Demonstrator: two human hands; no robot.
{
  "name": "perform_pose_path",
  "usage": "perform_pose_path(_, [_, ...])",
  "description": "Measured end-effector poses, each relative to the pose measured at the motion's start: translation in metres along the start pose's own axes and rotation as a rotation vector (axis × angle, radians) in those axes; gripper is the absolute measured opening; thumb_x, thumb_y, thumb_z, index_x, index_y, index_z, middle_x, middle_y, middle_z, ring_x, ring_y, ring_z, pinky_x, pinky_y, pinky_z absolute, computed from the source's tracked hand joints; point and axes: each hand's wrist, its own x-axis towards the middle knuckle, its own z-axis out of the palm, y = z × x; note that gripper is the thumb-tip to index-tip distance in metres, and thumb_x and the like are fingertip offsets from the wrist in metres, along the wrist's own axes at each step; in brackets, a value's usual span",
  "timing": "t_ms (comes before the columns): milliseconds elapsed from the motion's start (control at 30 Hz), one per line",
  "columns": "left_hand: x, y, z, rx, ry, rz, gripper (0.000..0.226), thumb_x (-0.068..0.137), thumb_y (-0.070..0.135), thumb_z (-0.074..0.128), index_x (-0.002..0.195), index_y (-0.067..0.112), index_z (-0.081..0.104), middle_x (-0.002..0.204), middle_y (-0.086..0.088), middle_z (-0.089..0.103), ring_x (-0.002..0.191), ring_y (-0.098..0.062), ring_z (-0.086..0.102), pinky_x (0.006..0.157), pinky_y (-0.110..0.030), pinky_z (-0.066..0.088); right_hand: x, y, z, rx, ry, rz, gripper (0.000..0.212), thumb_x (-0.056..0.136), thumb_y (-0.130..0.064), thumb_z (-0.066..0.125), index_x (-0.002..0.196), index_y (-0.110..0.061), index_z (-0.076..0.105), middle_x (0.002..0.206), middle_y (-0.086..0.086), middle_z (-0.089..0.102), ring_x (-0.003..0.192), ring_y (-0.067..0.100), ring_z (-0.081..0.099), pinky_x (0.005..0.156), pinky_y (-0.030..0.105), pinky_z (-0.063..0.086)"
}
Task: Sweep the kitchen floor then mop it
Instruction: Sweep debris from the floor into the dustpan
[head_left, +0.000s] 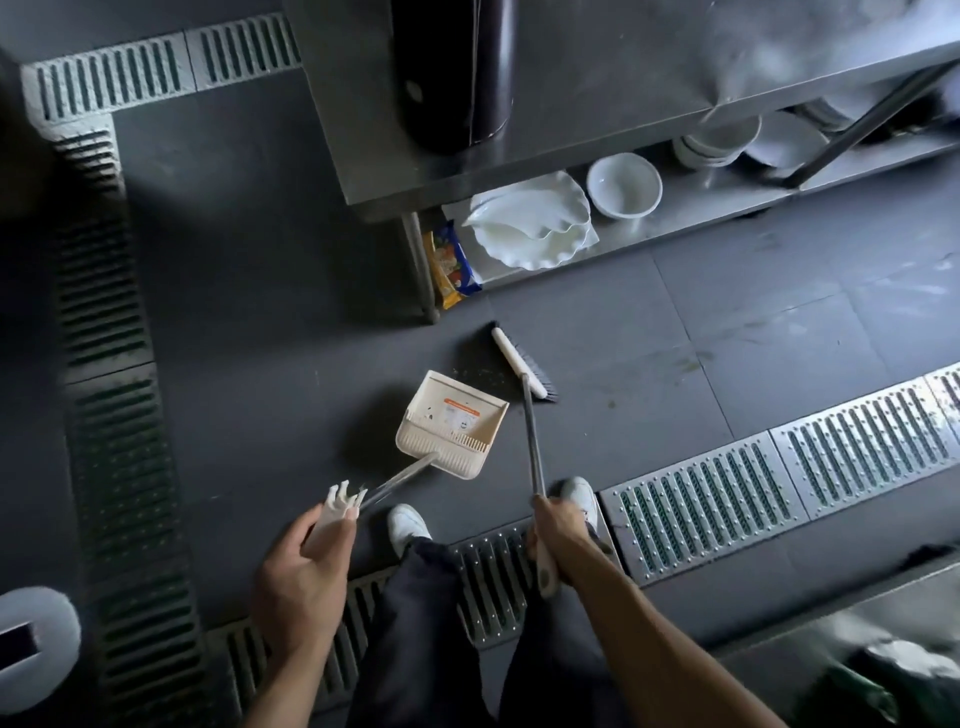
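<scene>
Left hand grips dustpan handle, right hand grips broom beside the table leg

A cream plastic long-handled dustpan, orange label inside, rests flat on the dark grey tiled floor. Just beyond the dustpan's open edge a cream-backed, dark-bristled broom stands bristles-down, with fine crumbs scattered between them.

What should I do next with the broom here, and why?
Probably pull the broom head a short stroke toward the dustpan: fine debris lies on the floor between them, the pan's open edge faces it, and the left hand and right hand grip both handles.
</scene>
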Motion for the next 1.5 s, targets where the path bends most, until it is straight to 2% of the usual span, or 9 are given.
perform_pose_path(267, [0.054,-0.022,-0.033,0.070,-0.105,0.135,0.026,0.084,0.049,0.076,0.099,0.028,0.076,0.073,0.006,0.069,0.069,-0.020,0.063,0.065,-0.035,0.050,-0.035,0.017,0.071,-0.008,-0.017,-0.084,0.036,0.083,-0.032,0.053,0.055,-0.010,0.060,0.048,0.004,0.060,0.050,0.026,0.060,0.059,0.046,0.054])
perform_pose_path(433, [0.056,-0.025,-0.036,0.132,-0.137,0.210,0.026,0.086,0.052,0.073,0.098,0.030,0.075,0.077,0.004,0.072,0.069,-0.021,0.063,0.064,-0.035,0.050,-0.048,0.035,0.048,0.083,0.104,-0.055,0.033,0.090,-0.026,0.052,0.072,-0.001,0.062,0.046,0.005,0.055,0.034,0.015,0.051,0.038,0.027,0.046])
perform_pose_path(733, [0.043,-0.042,-0.019,0.133,-0.077,0.247,0.030,0.084,0.056,0.071,0.098,0.029,0.072,0.075,0.003,0.070,0.070,-0.024,0.065,0.064,-0.039,0.054,-0.036,0.105,-0.013,0.351,0.254,0.152,0.028,0.099,-0.016,0.052,0.089,0.007,0.064,0.052,0.012,0.057,0.040,0.022,0.052,0.044,0.032,0.046])
perform_pose_path(867, [0.031,-0.050,-0.014,0.085,-0.042,0.227,0.041,0.076,0.064,0.065,0.098,0.030,0.071,0.074,0.003,0.069,0.069,-0.024,0.064,0.065,-0.040,0.053,-0.039,0.111,0.000,0.366,0.203,0.151,0.033,0.098,-0.015,0.049,0.084,0.011,0.064,0.054,0.013,0.058,0.043,0.022,0.053,0.043,0.031,0.046])
perform_pose_path(1000, [0.018,-0.059,-0.018,0.079,-0.021,0.243,0.049,0.074,0.066,0.063,0.103,0.028,0.071,0.075,0.000,0.070,0.069,-0.028,0.064,0.065,-0.041,0.054,-0.052,0.110,0.038,0.325,0.094,0.085,0.034,0.095,-0.022,0.049,0.075,0.001,0.064,0.050,0.010,0.059,0.046,0.025,0.057,0.054,0.048,0.054])
perform_pose_path(1100, [0.011,-0.067,-0.025,0.092,-0.020,0.233,0.048,0.075,0.062,0.066,0.103,0.024,0.074,0.078,0.000,0.072,0.071,-0.027,0.065,0.067,-0.041,0.054,-0.061,0.106,0.063,0.262,0.005,0.028,0.034,0.095,-0.027,0.049,0.072,-0.007,0.064,0.051,0.008,0.060,0.045,0.024,0.058,0.051,0.043,0.057])
perform_pose_path(1300, [0.001,-0.075,-0.045,0.075,0.004,0.187,0.042,0.076,0.059,0.064,0.098,0.025,0.074,0.076,0.001,0.070,0.072,-0.027,0.064,0.068,-0.042,0.052,-0.061,0.115,0.105,0.168,-0.095,-0.066,0.039,0.076,-0.044,0.047,0.062,-0.011,0.063,0.056,0.007,0.063,0.058,0.032,0.066,0.066,0.053,0.057])
perform_pose_path(1400, [0.005,-0.083,-0.057,0.037,0.018,0.164,0.043,0.076,0.062,0.064,0.098,0.026,0.074,0.074,0.002,0.070,0.071,-0.025,0.064,0.069,-0.042,0.052,-0.088,0.102,0.104,0.145,-0.052,-0.103,0.036,0.084,-0.038,0.048,0.068,-0.010,0.064,0.055,0.005,0.063,0.053,0.029,0.064,0.061,0.051,0.058])
perform_pose_path(1500, [0.014,-0.093,-0.073,0.030,0.018,0.127,0.045,0.076,0.066,0.064,0.100,0.030,0.075,0.075,0.003,0.071,0.072,-0.025,0.065,0.071,-0.042,0.053,-0.098,0.084,0.099,0.108,0.015,-0.133,0.033,0.096,-0.028,0.049,0.075,-0.009,0.065,0.054,0.004,0.063,0.042,0.018,0.060,0.048,0.034,0.055])
